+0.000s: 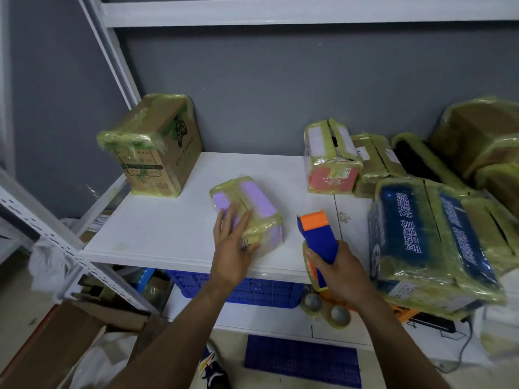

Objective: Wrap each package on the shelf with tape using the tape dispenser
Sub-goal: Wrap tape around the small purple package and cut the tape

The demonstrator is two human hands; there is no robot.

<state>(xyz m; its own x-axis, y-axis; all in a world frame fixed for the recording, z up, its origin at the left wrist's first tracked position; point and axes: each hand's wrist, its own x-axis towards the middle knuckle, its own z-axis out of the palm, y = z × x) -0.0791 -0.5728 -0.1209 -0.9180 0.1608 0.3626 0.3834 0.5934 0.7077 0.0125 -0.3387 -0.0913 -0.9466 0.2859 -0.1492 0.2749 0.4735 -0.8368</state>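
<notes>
From my head camera, looking down: my left hand [230, 244] lies flat on the near end of the purple package [254, 200], its fingers [224, 220] straight and spread, pressing rather than gripping. That package sits near the middle of the white shelf [168, 223], already banded in yellowish tape and angled away from me.

My right hand [341, 273] is curled tight around the handle of the blue and orange tape dispenser [318, 237], which I hold just to the right of the purple package, apart from it, its orange head pointing away from me above the shelf's front edge.

A taped cardboard box [160, 144] stands at the back left. A taped red package [332, 164] stands at the back right, with more wrapped packages beside it. A big blue package [427, 234] lies near my right hand. On the lower level sit a blue crate [252, 290] and two tape rolls [325, 307].
</notes>
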